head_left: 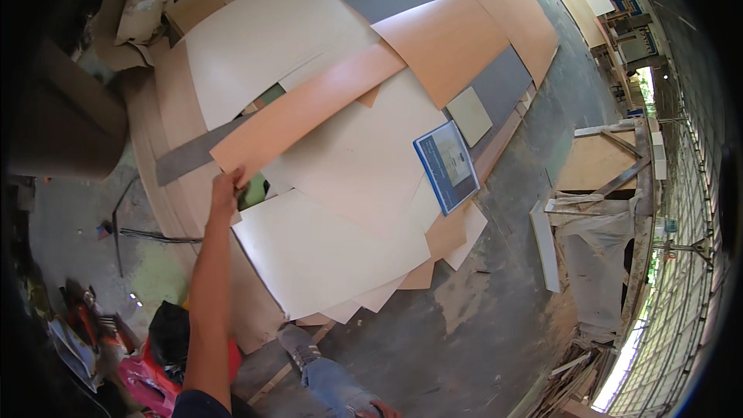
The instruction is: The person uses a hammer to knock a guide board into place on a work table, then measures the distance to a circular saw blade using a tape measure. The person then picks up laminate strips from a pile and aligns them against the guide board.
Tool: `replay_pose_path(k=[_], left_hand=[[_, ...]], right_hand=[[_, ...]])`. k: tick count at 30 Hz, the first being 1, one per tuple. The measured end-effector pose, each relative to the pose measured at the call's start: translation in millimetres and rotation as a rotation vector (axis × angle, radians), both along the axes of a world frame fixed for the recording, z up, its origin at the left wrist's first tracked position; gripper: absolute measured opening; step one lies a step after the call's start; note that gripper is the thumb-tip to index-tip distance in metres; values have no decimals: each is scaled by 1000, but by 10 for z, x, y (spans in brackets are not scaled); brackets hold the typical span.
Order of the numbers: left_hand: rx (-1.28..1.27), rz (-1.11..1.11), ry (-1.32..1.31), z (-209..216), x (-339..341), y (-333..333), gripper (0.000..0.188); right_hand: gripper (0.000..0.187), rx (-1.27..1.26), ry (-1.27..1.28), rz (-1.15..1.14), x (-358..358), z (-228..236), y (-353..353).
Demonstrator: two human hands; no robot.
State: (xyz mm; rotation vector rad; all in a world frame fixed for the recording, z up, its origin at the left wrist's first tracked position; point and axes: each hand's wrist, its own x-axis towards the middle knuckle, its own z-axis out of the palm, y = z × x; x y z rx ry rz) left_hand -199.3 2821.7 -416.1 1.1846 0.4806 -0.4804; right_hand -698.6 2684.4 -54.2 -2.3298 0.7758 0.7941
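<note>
My left hand (224,192) pinches the near end of a long orange-tan laminate strip (309,104). The strip rises in a curve toward the far right, over other sheets. Below it lie large cream sheets (333,240), stacked unevenly, with a dark grey strip (182,161) just left of my hand. At the lower edge, beside my jeans-clad knee, only a bit of my right hand (381,410) shows; its fingers are too cut off to read. A blue-framed panel (447,166) with a printed sheet rests on the pile's right side, next to a small beige board (470,116).
A big brown cylinder (66,120) stands at the left. On the right are a worn wooden frame (600,209) with plastic sheeting and a leaning white board (544,248). Red and black bags (166,352) lie near my left arm, and black rods (159,237) on the floor.
</note>
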Motion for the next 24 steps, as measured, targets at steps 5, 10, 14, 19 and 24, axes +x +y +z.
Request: replay_pose_path(k=[5, 10, 14, 19, 24], left_hand=[[94, 162, -127, 1218, -823, 266, 21], [443, 90, -220, 2908, -2156, 1066, 33], [505, 145, -139, 4495, -3133, 1610, 27], [299, 152, 111, 6555, -4609, 2512, 51], [319, -10, 233, 7149, -5769, 3669, 50]], right_hand=[[36, 26, 11, 35, -144, 43, 150], [35, 181, 178, -234, -438, -91, 243], [33, 210, 33, -179, -850, -625, 391], [71, 1084, 22, -996, 208, 309, 921], [86, 2019, -464, -1477, 918, 1187, 1455]])
